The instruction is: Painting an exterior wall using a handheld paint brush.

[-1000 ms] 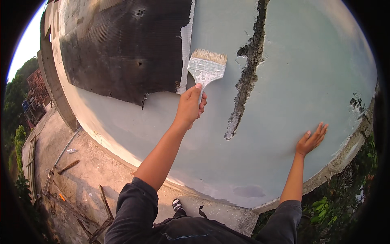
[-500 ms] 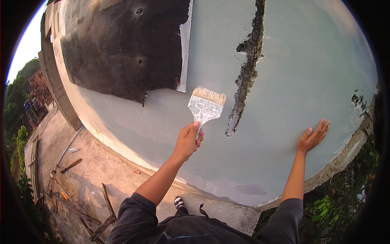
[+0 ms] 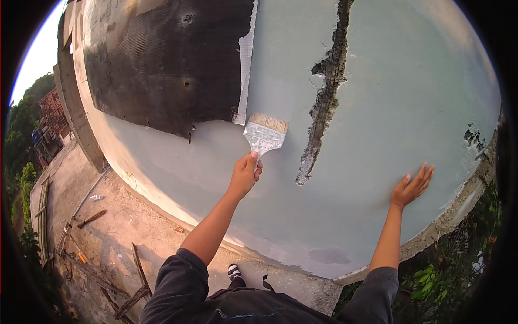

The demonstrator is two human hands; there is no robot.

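Note:
My left hand (image 3: 246, 174) is closed around the handle of a wide paintbrush (image 3: 265, 136). White smears cover the brush's body, and its pale bristles point up the wall. They lie over the pale blue-green wall (image 3: 372, 119), close to the lower right corner of a dark, torn-edged sheet (image 3: 167, 65); whether they touch the wall I cannot tell. Farther right, my right hand (image 3: 413, 186) rests on the wall with its fingers stretched out, holding nothing. Between the hands and higher up runs a long rough crack (image 3: 326, 97) baring grey material.
Below the wall at left is a concrete floor (image 3: 121, 216) with wooden pieces (image 3: 141, 267), a brush-like tool (image 3: 91, 218) and a thin pipe (image 3: 89, 194). Green plants (image 3: 431, 281) grow at lower right beyond the wall's ledge (image 3: 431, 232). My foot (image 3: 234, 271) stands near the wall's base.
My left hand has moved the paintbrush a little leftward, nearer the dark sheet's corner. The right hand stays on the wall; the view has shifted slightly.

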